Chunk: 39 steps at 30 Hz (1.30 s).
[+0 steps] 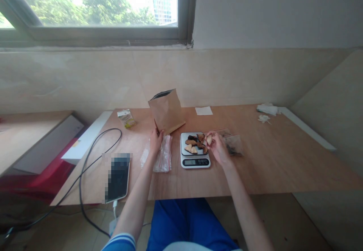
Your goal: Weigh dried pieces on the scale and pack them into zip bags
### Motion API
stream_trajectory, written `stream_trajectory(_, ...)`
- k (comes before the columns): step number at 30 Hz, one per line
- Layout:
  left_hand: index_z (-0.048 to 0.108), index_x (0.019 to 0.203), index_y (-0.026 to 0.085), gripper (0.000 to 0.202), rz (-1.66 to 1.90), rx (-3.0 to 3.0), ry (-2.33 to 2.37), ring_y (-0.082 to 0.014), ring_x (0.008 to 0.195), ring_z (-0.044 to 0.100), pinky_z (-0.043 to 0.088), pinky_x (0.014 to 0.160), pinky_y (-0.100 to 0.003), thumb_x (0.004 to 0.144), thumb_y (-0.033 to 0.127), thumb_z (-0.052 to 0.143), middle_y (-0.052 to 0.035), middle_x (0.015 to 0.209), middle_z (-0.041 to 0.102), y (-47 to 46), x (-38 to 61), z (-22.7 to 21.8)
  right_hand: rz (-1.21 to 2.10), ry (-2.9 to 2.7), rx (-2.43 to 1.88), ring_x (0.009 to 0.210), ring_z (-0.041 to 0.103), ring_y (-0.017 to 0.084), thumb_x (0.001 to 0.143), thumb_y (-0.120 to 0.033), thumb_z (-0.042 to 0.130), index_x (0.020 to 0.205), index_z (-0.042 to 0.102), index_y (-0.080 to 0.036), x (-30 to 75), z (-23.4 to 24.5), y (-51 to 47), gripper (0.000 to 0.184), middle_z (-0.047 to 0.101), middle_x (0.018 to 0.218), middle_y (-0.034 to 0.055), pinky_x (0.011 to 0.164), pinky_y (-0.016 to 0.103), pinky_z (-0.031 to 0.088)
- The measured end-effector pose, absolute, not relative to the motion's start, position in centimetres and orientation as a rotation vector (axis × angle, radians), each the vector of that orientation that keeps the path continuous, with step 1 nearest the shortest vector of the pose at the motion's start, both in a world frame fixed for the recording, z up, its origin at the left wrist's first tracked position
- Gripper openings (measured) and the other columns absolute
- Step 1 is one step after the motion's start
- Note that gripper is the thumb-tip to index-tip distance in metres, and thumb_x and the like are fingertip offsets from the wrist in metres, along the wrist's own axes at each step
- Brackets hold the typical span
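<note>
My left hand (157, 139) pinches the lower left edge of a brown paper pouch (167, 111), which stands with its top gaping and a dark silvery lining showing. Beneath that wrist lie clear zip bags (163, 156) with red strips. A white kitchen scale (195, 164) sits right of them, its plate bearing several dried slices (194, 144), dark brown on one side and pale on the other. Over the plate's right edge, my right hand (216, 145) has its fingertips closed on a pale dried slice (209, 140). The scale's reading is too small to make out.
Zip bags with dark contents (234, 145) lie beyond my right hand. A small carton (126, 118), a white paper (203, 110) and crumpled tissue (264, 118) are farther back. At left, a tablet (119, 177) has a white cable, and a black cable (81, 175) loops over the table edge.
</note>
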<state>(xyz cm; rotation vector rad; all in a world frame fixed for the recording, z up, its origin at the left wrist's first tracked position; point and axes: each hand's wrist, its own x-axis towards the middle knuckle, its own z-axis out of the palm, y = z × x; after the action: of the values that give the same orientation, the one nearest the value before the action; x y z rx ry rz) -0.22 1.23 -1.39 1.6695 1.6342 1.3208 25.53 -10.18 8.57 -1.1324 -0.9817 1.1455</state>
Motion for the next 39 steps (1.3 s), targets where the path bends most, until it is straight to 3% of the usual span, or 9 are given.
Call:
stream_trajectory(5,0.055,0.087,0.017,0.020,1.318,1.676,1.653,-0.0206,0.077,0.056,0.044,0.073,-0.034,0.077,0.034,0.054,-0.0059,0.078,0.059,1.2,-0.1,-1.2,1.142,-1.070,-1.246,0.038,0.027,0.006,0.077,-0.044,0.033,0.062,0.030,-0.022,25.6,8.5,-9.2,0.027,0.040,0.057,-0.0059,0.036,0.018,0.020)
stream_trajectory(7,0.055,0.091,0.017,0.022,1.322,1.670,1.659,-0.0221,0.084,0.057,0.044,0.078,-0.035,0.076,0.033,0.054,-0.0068,0.083,0.060,1.1,-0.1,-1.1,1.124,-1.160,-1.298,0.037,0.025,0.006,0.081,-0.048,0.034,0.060,0.031,-0.022,25.3,8.5,-9.0,0.033,0.036,0.052,-0.0070,0.036,0.019,0.019)
stream_trajectory(11,0.050,0.110,0.018,0.037,1.472,1.598,1.616,-0.0240,0.111,0.051,0.036,0.096,-0.038,0.074,0.028,0.054,-0.0094,0.112,0.059,0.7,-0.3,-0.8,0.920,-1.591,-1.468,0.059,0.053,0.012,0.081,-0.050,0.045,0.071,0.049,-0.020,24.7,8.3,-9.0,0.032,0.055,0.065,-0.0016,0.055,0.022,0.040)
stream_trajectory(14,0.049,0.112,0.019,0.039,1.619,1.331,1.577,-0.0208,0.113,0.050,0.037,0.096,-0.034,0.074,0.023,0.050,-0.0093,0.119,0.055,0.8,-0.9,-0.7,0.704,-1.860,-1.687,0.078,0.060,0.018,0.082,-0.047,0.049,0.086,0.057,-0.021,24.1,8.4,-9.2,0.027,0.065,0.083,0.0026,0.067,0.026,0.042)
stream_trajectory(21,0.050,0.092,0.019,0.021,1.753,0.983,1.641,-0.0121,0.074,0.056,0.043,0.066,-0.024,0.078,0.028,0.037,-0.0040,0.085,0.057,1.5,-2.3,-0.2,0.244,-2.109,-2.043,0.086,0.065,0.024,0.088,-0.035,0.046,0.109,0.052,-0.021,22.6,10.2,-8.1,0.025,0.069,0.092,0.0095,0.067,0.029,0.042)
stream_trajectory(26,0.044,0.068,0.020,0.039,1.848,0.997,1.608,-0.0093,0.048,0.041,0.032,0.049,-0.022,0.087,0.037,0.015,0.0027,0.056,0.040,0.4,-1.9,1.9,0.143,-2.238,-2.047,0.091,0.065,0.025,0.088,-0.028,0.048,0.099,0.058,-0.019,21.8,10.0,-6.6,0.018,0.069,0.097,0.0109,0.068,0.029,0.044)
stream_trajectory(29,0.037,0.053,0.021,0.045,1.824,1.082,1.582,-0.0101,0.044,0.037,0.030,0.047,-0.024,0.088,0.043,0.019,0.0029,0.047,0.036,-1.1,-1.1,3.0,0.141,-2.253,-2.035,0.092,0.064,0.024,0.089,-0.027,0.046,0.094,0.060,-0.020,21.6,9.8,-5.9,0.017,0.068,0.099,0.0097,0.069,0.028,0.043)
stream_trajectory(32,0.036,0.043,0.021,0.052,1.619,1.341,1.670,-0.0116,0.044,0.041,0.032,0.050,-0.025,0.089,0.045,0.024,0.0006,0.042,0.039,-2.4,-0.2,3.3,0.125,-2.201,-2.020,0.091,0.064,0.022,0.089,-0.031,0.045,0.094,0.061,-0.023,21.9,10.1,-5.5,0.018,0.069,0.099,0.0068,0.068,0.027,0.043)
stream_trajectory(39,0.055,0.046,0.019,0.050,1.008,1.858,2.117,-0.0192,0.050,0.055,0.032,0.053,-0.027,0.086,0.040,0.035,-0.0066,0.045,0.054,-3.8,1.7,1.4,0.096,-1.879,-1.987,0.086,0.064,0.021,0.089,-0.037,0.045,0.095,0.063,-0.022,25.1,11.2,-3.7,0.024,0.070,0.094,0.0070,0.066,0.026,0.041)
